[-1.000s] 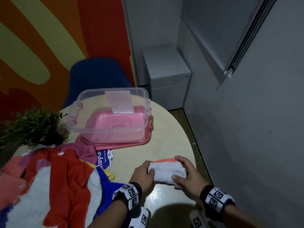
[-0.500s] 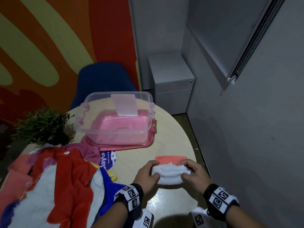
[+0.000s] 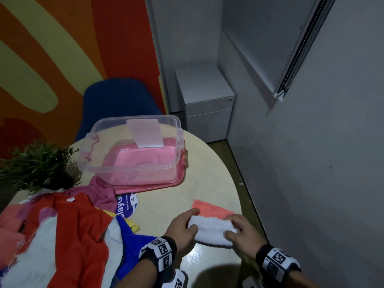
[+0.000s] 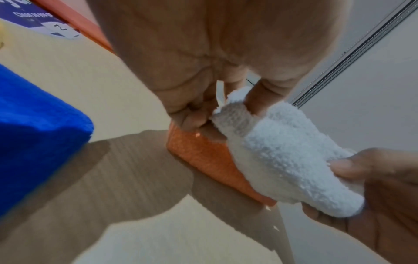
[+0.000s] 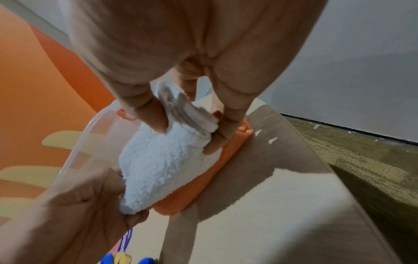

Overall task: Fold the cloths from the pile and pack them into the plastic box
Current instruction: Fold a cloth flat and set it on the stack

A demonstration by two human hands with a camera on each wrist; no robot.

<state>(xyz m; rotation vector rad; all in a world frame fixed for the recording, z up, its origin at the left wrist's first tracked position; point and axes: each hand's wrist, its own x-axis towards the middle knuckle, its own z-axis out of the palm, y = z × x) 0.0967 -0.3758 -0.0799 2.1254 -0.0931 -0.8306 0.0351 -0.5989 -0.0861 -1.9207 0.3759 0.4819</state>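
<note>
Both hands' grip pinches the fluffy white folded cloth [image 3: 209,230]: left hand [image 3: 181,229], right hand [image 3: 242,232]. It rests on, probably, a folded orange cloth [image 3: 212,207], tabletop [image 3: 164,204]. Keep ends squeezed, lift level into clear plastic box [image 3: 133,169].

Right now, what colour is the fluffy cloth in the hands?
White, over an orange side; the folded cloth shows best in the left wrist view.

The room is dim in the head view; a shiny patch of light sits on the table [image 3: 193,265] near the wrists; dark shadows lie on it in both wrist views; the wrist pictures are brighter but soft and fuzzy; straight lines bend near the edges.
</note>
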